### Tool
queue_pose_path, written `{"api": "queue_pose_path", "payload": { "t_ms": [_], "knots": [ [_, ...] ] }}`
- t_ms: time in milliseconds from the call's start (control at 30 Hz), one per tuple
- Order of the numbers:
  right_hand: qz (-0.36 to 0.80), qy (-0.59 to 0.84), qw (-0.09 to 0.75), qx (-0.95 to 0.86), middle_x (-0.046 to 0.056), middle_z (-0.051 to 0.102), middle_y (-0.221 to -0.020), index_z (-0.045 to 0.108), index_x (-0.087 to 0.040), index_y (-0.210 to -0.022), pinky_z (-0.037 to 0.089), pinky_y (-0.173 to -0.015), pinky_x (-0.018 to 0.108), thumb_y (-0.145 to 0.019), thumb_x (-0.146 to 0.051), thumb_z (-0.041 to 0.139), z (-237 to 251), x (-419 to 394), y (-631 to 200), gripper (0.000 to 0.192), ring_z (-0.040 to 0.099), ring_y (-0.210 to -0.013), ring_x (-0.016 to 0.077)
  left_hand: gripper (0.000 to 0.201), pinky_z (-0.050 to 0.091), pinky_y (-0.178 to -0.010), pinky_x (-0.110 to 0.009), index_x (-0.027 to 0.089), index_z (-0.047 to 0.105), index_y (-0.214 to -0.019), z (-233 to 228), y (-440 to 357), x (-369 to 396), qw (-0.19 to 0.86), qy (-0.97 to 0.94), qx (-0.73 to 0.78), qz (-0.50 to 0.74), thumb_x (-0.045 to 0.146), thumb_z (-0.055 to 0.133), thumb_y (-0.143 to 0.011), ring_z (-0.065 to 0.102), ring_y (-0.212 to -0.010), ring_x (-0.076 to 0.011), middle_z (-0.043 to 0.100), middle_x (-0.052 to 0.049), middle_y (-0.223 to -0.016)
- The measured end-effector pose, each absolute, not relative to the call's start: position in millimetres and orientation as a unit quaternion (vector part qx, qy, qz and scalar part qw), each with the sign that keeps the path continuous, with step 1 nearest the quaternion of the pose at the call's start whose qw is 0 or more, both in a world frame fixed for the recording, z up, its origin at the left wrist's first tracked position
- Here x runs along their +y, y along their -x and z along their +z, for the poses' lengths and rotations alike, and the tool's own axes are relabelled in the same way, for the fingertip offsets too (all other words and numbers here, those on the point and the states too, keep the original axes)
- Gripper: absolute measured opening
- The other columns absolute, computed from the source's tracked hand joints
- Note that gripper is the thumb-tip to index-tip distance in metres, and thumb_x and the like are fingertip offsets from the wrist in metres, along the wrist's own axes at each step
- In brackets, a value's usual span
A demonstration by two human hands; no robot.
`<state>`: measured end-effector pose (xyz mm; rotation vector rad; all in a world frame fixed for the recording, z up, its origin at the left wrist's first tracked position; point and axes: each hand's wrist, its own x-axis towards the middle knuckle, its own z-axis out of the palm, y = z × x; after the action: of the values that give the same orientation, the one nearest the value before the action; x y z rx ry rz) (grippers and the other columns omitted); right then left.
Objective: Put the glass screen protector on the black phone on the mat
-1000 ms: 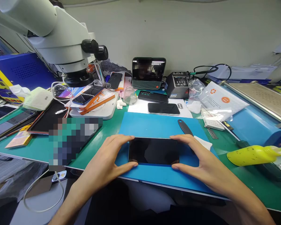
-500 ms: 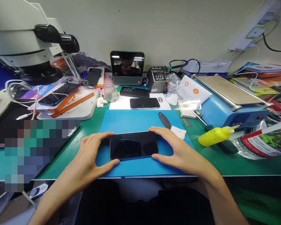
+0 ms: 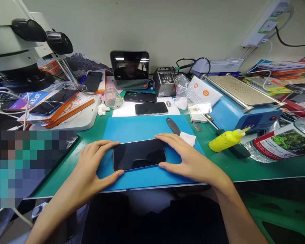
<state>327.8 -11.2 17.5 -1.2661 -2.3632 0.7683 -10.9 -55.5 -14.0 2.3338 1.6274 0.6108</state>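
Note:
A smartphone (image 3: 139, 155) with a dark, glossy screen lies face up and sideways on the blue mat (image 3: 139, 127). My left hand (image 3: 93, 166) grips its left end, thumb at the near corner and fingers at the far corner. At the right end, my right hand (image 3: 190, 157) pinches the far and near edges in the same way. A dark-handled brush (image 3: 173, 126) lies behind my right hand, its head end hidden by a white wipe (image 3: 188, 139). Beyond the mat, another phone (image 3: 151, 108) rests on white paper.
To the left stand a microscope (image 3: 17, 61) and orange boxes (image 3: 63, 110) with a phone on top. A glass jar (image 3: 113, 98), a display device (image 3: 130, 69) and a soldering station (image 3: 164, 82) line the back. Rightward are a blue heating plate machine (image 3: 244, 118), a yellow squeeze bottle (image 3: 226, 140) and a large labelled bottle (image 3: 282, 142).
The camera view has turned slightly, shifting the whole scene left in the picture. Both hands keep their hold on the smartphone, which shows no clear movement on the mat.

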Motion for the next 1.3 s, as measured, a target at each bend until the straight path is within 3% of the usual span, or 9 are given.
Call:
{"api": "queue_pose_path", "payload": {
  "t_ms": [133, 267, 367, 467, 567, 633, 800, 1300],
  "knots": [
    [0.246, 0.45, 0.168, -0.842, 0.007, 0.046, -0.172, 0.038, -0.032, -0.168, 0.04, -0.13, 0.053, -0.098, -0.048, 0.073, 15, -11, -327, 0.08, 0.043, -0.159, 0.0302, 0.058, 0.039, -0.116, -0.06, 0.032, 0.052, -0.146, -11, 8, -54, 0.11, -0.799, 0.555, 0.201, 0.052, 0.072, -0.096, 0.053, -0.135, -0.0379, 0.058, -0.009, -0.141],
    [0.223, 0.449, 0.168, -0.849, 0.008, 0.05, -0.17, 0.042, -0.032, -0.166, 0.043, -0.128, 0.055, -0.099, -0.053, 0.072, 11, -10, -330, 0.076, 0.046, -0.157, 0.0326, 0.056, 0.038, -0.116, -0.061, 0.031, 0.054, -0.144, -7, 4, -54, 0.115, -0.797, 0.558, 0.2, 0.048, 0.074, -0.094, 0.053, -0.134, -0.0378, 0.06, -0.009, -0.137],
    [0.19, 0.438, 0.189, -0.858, 0.008, 0.054, -0.167, 0.043, -0.032, -0.165, 0.049, -0.124, 0.052, -0.1, -0.053, 0.07, 11, -8, -331, 0.073, 0.051, -0.154, 0.0322, 0.071, 0.037, -0.119, -0.059, 0.033, 0.042, -0.158, -2, 3, -55, 0.143, -0.791, 0.56, 0.2, 0.043, 0.073, -0.096, 0.05, -0.137, -0.0363, 0.057, -0.009, -0.144],
    [0.079, 0.388, 0.275, -0.876, 0.008, 0.068, -0.151, 0.059, -0.03, -0.151, 0.054, -0.118, 0.051, -0.103, -0.035, 0.069, 16, -10, -321, 0.05, 0.064, -0.141, 0.0302, 0.089, 0.035, -0.123, -0.056, 0.038, 0.022, -0.168, 4, 7, -56, 0.201, -0.791, 0.54, 0.206, 0.035, 0.073, -0.096, 0.046, -0.142, -0.0334, 0.054, -0.007, -0.152],
    [-0.034, 0.327, 0.341, -0.881, 0.007, 0.081, -0.122, 0.072, -0.024, -0.128, 0.059, -0.107, 0.048, -0.099, -0.013, 0.07, 22, -22, -288, 0.031, 0.075, -0.119, 0.0273, 0.092, 0.034, -0.125, -0.051, 0.044, 0.019, -0.167, 8, 12, -57, 0.255, -0.781, 0.523, 0.228, 0.024, 0.072, -0.095, 0.044, -0.144, -0.029, 0.053, -0.003, -0.154],
    [-0.044, 0.308, 0.343, -0.886, 0.012, 0.082, -0.119, 0.073, -0.015, -0.125, 0.063, -0.1, 0.043, -0.098, -0.007, 0.068, 21, -33, -259, 0.029, 0.078, -0.112, 0.0261, 0.093, 0.035, -0.126, -0.05, 0.044, 0.019, -0.167, 8, 14, -57, 0.265, -0.774, 0.52, 0.246, 0.02, 0.071, -0.094, 0.045, -0.144, -0.0278, 0.054, -0.002, -0.154],
    [-0.084, 0.275, 0.306, -0.908, 0.014, 0.083, -0.123, 0.078, -0.011, -0.118, 0.067, -0.1, 0.044, -0.101, -0.009, 0.066, 10, -49, -211, 0.022, 0.08, -0.114, 0.0292, 0.095, 0.038, -0.126, -0.053, 0.039, 0.021, -0.169, 2, 15, -56, 0.258, -0.766, 0.521, 0.275, 0.019, 0.073, -0.091, 0.047, -0.145, -0.0311, 0.057, -0.005, -0.153],
    [-0.185, 0.2, 0.184, -0.945, 0.023, 0.079, -0.124, 0.081, -0.001, -0.113, 0.073, -0.085, 0.043, -0.101, -0.002, 0.057, 25, -49, -213, 0.027, 0.08, -0.112, 0.0383, 0.091, 0.038, -0.124, -0.052, 0.039, 0.023, -0.167, 3, 18, -54, 0.269, -0.772, 0.493, 0.297, 0.021, 0.072, -0.093, 0.049, -0.142, -0.0298, 0.06, -0.003, -0.149]
  ]
}}
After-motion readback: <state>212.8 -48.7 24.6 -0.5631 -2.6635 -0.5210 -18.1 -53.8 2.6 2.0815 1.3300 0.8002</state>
